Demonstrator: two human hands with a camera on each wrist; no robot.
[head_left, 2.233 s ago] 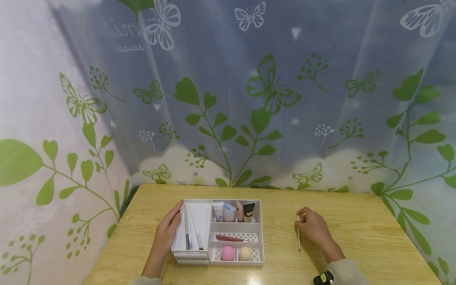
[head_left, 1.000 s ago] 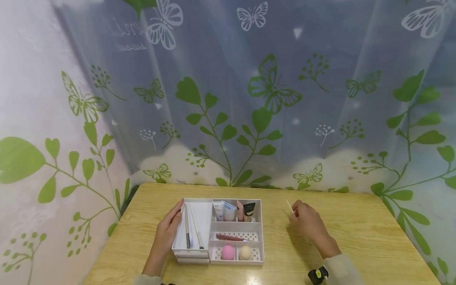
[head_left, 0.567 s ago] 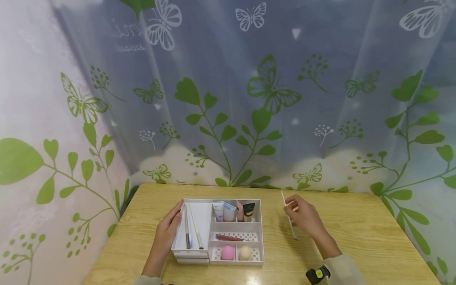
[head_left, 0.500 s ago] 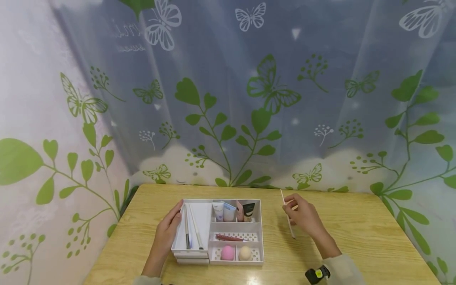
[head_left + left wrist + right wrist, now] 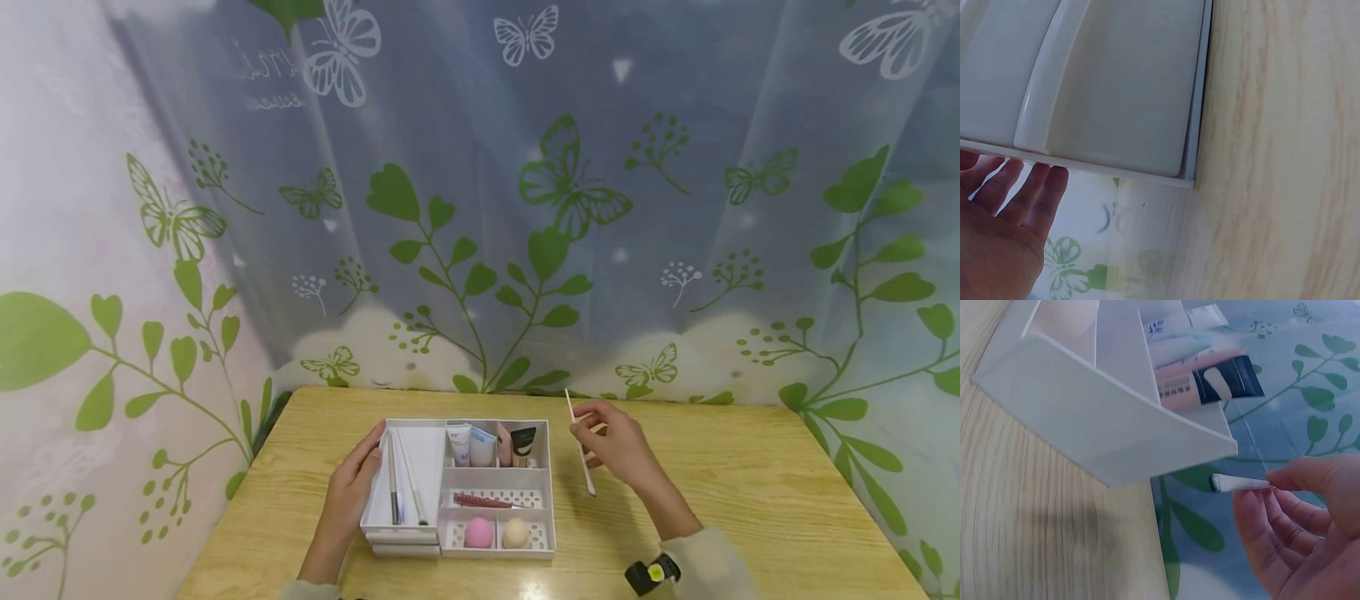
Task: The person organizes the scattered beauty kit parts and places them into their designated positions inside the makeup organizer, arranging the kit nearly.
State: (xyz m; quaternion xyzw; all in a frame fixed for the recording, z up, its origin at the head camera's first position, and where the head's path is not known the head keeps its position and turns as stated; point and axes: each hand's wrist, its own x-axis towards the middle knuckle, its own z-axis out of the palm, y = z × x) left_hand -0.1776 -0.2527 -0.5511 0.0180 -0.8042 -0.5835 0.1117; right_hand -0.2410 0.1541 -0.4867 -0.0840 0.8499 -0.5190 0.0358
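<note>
My right hand (image 5: 618, 446) pinches a thin makeup brush (image 5: 587, 477) between thumb and fingertips, just right of the white organizer (image 5: 552, 500). In the right wrist view, the brush's dark-tipped white end (image 5: 1235, 483) points toward the organizer's corner. Along the organizer's left side lies my left hand (image 5: 351, 479); in the left wrist view its straight fingers (image 5: 1029, 194) touch the outer edge, and the thumb is hidden there. The raised left tray holds a couple of similar brushes (image 5: 393, 483), lying lengthwise.
Small tubes (image 5: 460, 444) stand in the organizer's back compartments, among them a black-capped tube (image 5: 523, 444). A dark red slim item (image 5: 483, 501) lies in the middle one. Pink (image 5: 480, 532) and beige (image 5: 516, 534) sponges sit in front. A patterned curtain (image 5: 480, 250) hangs behind the wooden table (image 5: 780, 500).
My right hand has lifted the brush off the table, tilted it and carried it left toward the organizer. My left hand and the organizer have stayed in place.
</note>
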